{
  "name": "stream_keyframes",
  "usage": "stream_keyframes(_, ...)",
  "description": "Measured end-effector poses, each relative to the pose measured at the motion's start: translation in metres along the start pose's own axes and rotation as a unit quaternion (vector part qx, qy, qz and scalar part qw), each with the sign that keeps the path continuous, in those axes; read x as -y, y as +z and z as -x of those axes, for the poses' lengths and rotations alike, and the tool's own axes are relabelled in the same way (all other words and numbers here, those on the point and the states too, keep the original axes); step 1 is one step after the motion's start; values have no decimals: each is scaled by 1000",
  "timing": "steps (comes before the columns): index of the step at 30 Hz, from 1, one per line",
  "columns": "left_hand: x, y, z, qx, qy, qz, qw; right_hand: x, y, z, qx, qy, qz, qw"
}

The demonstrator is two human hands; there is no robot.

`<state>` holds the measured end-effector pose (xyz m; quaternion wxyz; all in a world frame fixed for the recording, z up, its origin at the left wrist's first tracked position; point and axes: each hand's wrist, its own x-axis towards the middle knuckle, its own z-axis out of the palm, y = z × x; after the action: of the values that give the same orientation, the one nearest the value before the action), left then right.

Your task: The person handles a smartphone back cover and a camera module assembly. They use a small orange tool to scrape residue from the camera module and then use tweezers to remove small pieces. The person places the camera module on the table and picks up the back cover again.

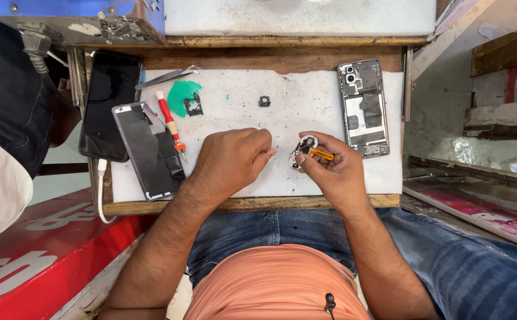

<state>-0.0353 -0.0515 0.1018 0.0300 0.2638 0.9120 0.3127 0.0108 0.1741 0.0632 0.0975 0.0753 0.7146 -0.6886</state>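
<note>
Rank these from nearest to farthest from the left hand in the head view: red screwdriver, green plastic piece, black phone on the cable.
From the left hand:
1. Red screwdriver, just to its left on the mat.
2. Green plastic piece, up and left.
3. Black phone, farthest, at the bench's left edge.

Wooden bench with white mat; red panel lower left; weathered planks right; daylight.

Right hand: we held a small round part with an orange flex strip in our right hand.
Left hand: our left hand rested curled beside it.
Mat: the white mat carried an opened phone, a red screwdriver and a detached screen.
</note>
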Motion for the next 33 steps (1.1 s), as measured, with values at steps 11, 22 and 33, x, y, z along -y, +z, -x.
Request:
stream_keyframes(11,-19,8,-2,-80,-43,236,967,-2,0,0,-1,-9,-11,1000)
stream_keyframes(22,-38,35,-7,-146,-113,303,935,2,1,-3,-2,-13,-38,999)
stream_keyframes(33,-31,38,-8,-132,-99,280,946,0,4,1,-14,-23,-23,999)
